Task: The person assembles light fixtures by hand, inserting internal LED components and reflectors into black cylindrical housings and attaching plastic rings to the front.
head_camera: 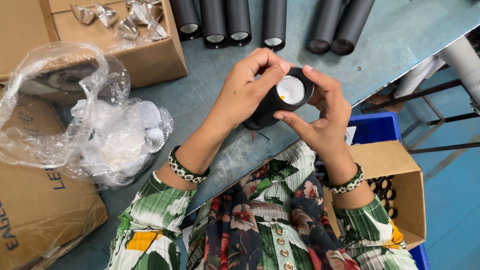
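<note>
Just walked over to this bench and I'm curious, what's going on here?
A person holds a black cylindrical lamp housing over the blue-green table with both hands. The left hand and right hand grip around its open end, where a white faceted reflector sits. More black housings stand behind, and a plastic bag of reflectors lies to the left.

A brown cardboard box stands open at upper left. A crumpled clear plastic bag lies at left, over a brown carton with blue print at lower left. Another open brown box sits at lower right.
</note>
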